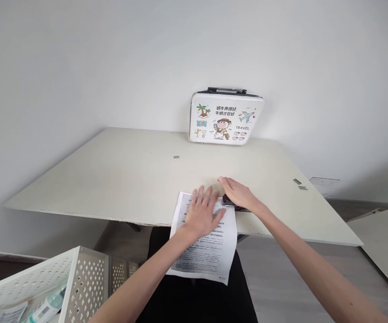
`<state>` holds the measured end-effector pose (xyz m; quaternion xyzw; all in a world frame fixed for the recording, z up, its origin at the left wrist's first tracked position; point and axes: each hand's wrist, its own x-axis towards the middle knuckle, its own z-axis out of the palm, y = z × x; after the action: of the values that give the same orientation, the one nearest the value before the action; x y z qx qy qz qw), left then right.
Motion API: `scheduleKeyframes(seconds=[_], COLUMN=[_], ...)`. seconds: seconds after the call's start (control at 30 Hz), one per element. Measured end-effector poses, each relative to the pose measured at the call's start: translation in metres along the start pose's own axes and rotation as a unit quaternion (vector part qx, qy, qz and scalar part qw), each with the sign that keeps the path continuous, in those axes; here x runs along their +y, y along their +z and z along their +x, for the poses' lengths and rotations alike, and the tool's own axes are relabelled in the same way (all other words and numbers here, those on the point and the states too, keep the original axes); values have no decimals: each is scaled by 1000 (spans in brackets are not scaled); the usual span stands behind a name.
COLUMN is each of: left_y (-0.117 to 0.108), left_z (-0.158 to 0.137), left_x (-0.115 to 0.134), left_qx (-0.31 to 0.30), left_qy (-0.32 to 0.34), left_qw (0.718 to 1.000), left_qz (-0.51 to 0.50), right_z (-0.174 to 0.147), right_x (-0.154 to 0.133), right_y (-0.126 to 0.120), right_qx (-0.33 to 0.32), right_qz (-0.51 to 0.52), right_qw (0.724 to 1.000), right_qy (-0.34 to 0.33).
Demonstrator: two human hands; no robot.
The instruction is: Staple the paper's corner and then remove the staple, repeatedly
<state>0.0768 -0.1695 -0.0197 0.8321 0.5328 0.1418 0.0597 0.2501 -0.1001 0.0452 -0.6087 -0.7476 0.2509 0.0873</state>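
Printed sheets of paper (202,255) lie at the table's front edge, their lower part hanging over it. My left hand (202,213) is flat on the upper part of the paper with its fingers spread. At the paper's top right corner, a black stapler (228,201) has its front end over the sheet. My right hand (237,193) is closed over the top of the stapler and hides most of it. Whether its jaws are pressed together I cannot tell.
A white cartoon-printed case (226,119) stands against the wall at the table's back. Staple strips lie on the table (79,179), one strip (176,157) near the middle and others (297,181) at the right. A white perforated basket (89,282) stands at lower left.
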Motion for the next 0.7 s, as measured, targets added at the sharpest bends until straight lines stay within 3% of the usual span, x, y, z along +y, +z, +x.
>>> scheduleKeyframes(seconds=[0.7], left_y=[2], left_z=[1], left_x=[-2], left_qx=[1], left_qy=[1], left_qw=[1000], left_qz=[-9], right_z=[-4], right_x=[4], right_y=[-6], right_qx=[-4], right_qz=[46], right_qw=[999], right_qy=[8])
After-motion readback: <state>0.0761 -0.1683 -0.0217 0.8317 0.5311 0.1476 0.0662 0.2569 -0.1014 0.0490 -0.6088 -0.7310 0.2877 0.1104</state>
